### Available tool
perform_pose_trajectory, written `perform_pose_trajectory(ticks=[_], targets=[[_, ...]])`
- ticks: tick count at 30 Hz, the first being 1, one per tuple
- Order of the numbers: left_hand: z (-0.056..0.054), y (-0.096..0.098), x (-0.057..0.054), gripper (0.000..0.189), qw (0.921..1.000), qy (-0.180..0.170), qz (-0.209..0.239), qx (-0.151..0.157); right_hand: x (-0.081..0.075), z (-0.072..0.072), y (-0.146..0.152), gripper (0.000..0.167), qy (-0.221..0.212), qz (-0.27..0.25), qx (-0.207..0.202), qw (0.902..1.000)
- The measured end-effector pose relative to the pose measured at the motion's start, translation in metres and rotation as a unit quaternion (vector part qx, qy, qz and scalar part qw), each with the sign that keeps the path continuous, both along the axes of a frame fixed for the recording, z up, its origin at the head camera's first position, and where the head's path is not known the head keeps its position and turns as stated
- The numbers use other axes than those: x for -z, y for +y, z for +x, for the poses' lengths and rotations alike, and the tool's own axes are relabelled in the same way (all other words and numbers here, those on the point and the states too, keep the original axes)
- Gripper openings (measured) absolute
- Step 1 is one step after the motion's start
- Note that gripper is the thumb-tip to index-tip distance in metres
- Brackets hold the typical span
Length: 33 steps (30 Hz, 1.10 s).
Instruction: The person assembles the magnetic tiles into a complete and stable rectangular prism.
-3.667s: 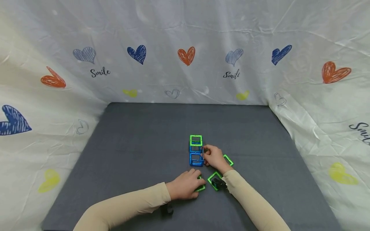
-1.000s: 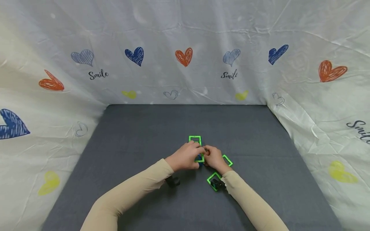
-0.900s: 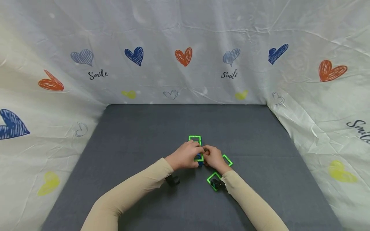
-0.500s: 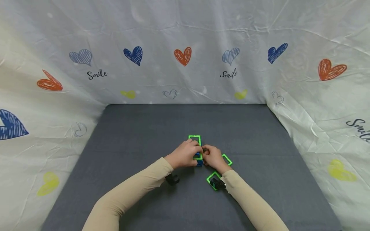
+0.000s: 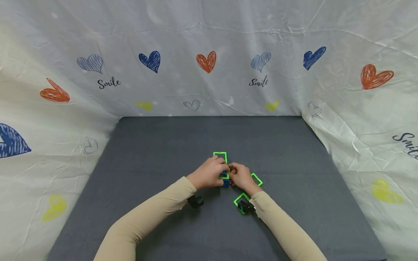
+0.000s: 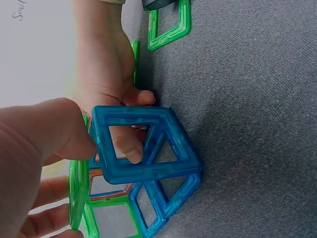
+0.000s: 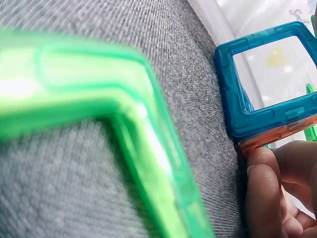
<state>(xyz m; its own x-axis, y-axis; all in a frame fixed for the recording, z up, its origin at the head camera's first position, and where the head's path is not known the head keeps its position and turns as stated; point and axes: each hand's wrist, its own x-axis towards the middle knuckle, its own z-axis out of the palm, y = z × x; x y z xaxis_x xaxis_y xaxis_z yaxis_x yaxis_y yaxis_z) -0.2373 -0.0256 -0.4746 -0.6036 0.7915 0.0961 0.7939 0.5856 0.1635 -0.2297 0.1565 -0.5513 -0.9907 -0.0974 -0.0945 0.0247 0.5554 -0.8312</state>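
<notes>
On the grey table (image 5: 169,141): we see joined blue frames (image 6: 148,172), largely covered in the head view by the left hand (image 5: 209,173).
Left hand: pinching a green frame (image 6: 78,193); whether it touches the blue ones, we cannot tell.
Right hand (image 5: 241,177): pinching the orange frame (image 7: 280,133), clear to us only in the wrist views.
Loose green frames (image 5: 257,177): two, one partly hidden by the black wrist camera (image 5: 245,207); the right wrist view gives us a blurred, cropped corner.

Head view: we look forward, down over grey tabletop (image 5: 163,145), well back; 2 wrist views: close, tilted, sharing blue frames (image 6: 148,173).
</notes>
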Motion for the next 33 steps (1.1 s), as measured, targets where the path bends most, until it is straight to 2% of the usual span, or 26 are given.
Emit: perform_pose_trajectory(ticks=[14,20,28,33], targets=[[0.0011,-0.0013,0.0031,0.032,0.9999,-0.006,0.005,-0.011,-0.0002,0.0007,-0.0011,0.03,0.006,0.01,-0.006,0.9999],[0.0001,-0.0023,0.0042,0.034,0.9997,-0.018,0.017,-0.008,0.0003,0.001,-0.0007,0.033,0.011,0.009,-0.006,0.9999],[0.0004,-0.0048,0.0073,0.032,0.9995,-0.016,0.028,-0.005,0.0024,0.0003,0.0002,0.035,0.01,0.007,-0.005,0.9999],[0.002,-0.0079,0.0092,0.033,0.9985,-0.035,0.041,-0.014,0.0021,0.0,0.0003,0.035,0.01,0.007,-0.001,0.9999]])
